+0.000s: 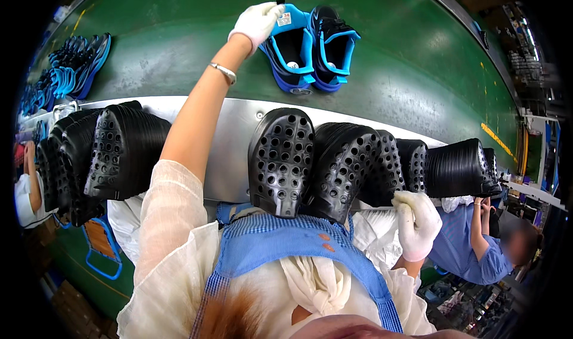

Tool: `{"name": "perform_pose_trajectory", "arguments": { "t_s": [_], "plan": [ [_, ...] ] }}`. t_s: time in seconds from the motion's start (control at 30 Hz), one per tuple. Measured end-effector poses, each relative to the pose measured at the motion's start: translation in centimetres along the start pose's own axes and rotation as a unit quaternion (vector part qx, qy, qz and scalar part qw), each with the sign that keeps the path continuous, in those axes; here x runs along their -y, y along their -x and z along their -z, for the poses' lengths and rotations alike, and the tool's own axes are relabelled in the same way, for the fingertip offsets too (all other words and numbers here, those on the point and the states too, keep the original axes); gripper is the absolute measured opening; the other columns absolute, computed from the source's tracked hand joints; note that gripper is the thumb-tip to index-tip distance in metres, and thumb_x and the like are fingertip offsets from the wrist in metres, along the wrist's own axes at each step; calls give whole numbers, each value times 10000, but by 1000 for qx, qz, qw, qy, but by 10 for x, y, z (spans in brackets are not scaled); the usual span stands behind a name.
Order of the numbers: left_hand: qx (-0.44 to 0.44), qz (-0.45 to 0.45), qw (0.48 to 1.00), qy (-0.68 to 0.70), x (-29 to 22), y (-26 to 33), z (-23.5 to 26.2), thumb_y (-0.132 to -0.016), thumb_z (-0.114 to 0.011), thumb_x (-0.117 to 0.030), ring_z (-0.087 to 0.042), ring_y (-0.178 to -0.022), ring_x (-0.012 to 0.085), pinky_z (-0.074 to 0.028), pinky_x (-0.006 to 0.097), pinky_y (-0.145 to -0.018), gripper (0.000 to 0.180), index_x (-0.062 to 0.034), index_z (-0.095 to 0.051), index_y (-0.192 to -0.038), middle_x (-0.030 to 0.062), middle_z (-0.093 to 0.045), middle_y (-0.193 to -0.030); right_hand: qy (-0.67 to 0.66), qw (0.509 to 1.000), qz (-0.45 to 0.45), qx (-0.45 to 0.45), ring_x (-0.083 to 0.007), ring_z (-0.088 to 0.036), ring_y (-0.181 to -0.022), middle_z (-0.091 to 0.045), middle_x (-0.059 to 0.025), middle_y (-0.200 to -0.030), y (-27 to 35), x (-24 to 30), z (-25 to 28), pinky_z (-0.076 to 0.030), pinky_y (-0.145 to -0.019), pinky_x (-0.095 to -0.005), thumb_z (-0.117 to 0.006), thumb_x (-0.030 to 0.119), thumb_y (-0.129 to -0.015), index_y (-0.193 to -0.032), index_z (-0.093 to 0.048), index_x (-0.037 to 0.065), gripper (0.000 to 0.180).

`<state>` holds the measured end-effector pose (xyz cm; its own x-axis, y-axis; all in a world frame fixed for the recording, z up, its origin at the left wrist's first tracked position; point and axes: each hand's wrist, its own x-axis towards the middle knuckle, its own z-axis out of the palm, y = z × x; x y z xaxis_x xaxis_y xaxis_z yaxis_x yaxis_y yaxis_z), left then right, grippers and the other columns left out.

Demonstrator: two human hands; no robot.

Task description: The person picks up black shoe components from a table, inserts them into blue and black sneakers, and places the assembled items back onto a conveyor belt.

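A pair of black-and-blue sneakers stands on the green conveyor belt in front of me. My left hand (258,24), in a white glove, reaches far out and is closed at the tongue of the left sneaker (290,46). Beside that shoe is the right sneaker (329,49), its blue lining showing. My right hand (417,224), also gloved, is held low with its fingers curled, close to a row of black sole-shaped inserts (382,166) full of round holes. Whether it pinches anything is hidden. The nearest black insert (282,163) leans upright in front of my apron.
More stacked black inserts (122,151) stand at the left along the metal ledge (230,133). Several blue-and-black sneakers (74,70) lie on the belt (173,34) at far left. A co-worker in blue (471,243) sits at the right; another person's arm shows far left.
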<state>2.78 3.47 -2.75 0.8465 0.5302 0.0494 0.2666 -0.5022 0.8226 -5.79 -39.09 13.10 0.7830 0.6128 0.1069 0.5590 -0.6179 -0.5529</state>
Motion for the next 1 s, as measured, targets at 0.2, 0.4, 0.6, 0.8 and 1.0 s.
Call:
{"name": "perform_pose_trajectory", "arguments": {
  "t_s": [0.2, 0.4, 0.6, 0.8, 1.0],
  "plan": [
    [-32, 15, 998, 61, 12, 3, -1, -933, -507, -405, -631, -1007, 310, -468, 350, -895, 431, -60, -649, -1150, 180, -668, -1081, -3, 1000, -6, -6, -247, -634, -691, -665, -114, -780, 6, 3, -1, -492, -650, -316, -632, -52, -721, -857, -675, 0, 151],
    [-92, -25, 995, 16, -3, 36, -1, -865, -624, -473, -551, -1199, 276, -400, 353, -1019, 600, -57, -573, -1295, 169, -577, -1305, 97, 987, 13, -125, -250, -653, -763, -675, -125, -848, 6, -19, 27, -510, -715, -312, -640, -31, -766, -909, -693, 26, 163],
    [-150, -38, 987, 32, 34, 61, -5, -893, -633, -380, -586, -1097, 264, -443, 355, -957, 632, -50, -441, -1397, 197, -589, -1219, 201, 916, -14, -345, -173, -634, -820, -673, -93, -922, -1, -74, 123, -493, -765, -263, -650, 58, -852, -1018, -676, 21, 172],
    [-117, -50, 992, -1, 51, 72, 6, -915, -599, -356, -582, -1082, 242, -474, 341, -902, 599, -63, -426, -1409, 179, -565, -1259, 364, 907, -114, -177, -300, -627, -945, -664, -115, -1002, 4, -143, 182, -491, -823, -386, -620, 296, -847, -1060, -668, 114, 285],
    [-67, 37, 995, 59, 48, 85, 20, -933, -558, -310, -564, -1085, 200, -496, 310, -832, 543, -72, -442, -1407, 154, -543, -1298, 358, 921, -126, -84, -301, -621, -972, -618, -141, -1109, -5, -171, 189, -487, -864, -374, -616, 287, -833, -1143, -632, 133, 347]
  ]
}}
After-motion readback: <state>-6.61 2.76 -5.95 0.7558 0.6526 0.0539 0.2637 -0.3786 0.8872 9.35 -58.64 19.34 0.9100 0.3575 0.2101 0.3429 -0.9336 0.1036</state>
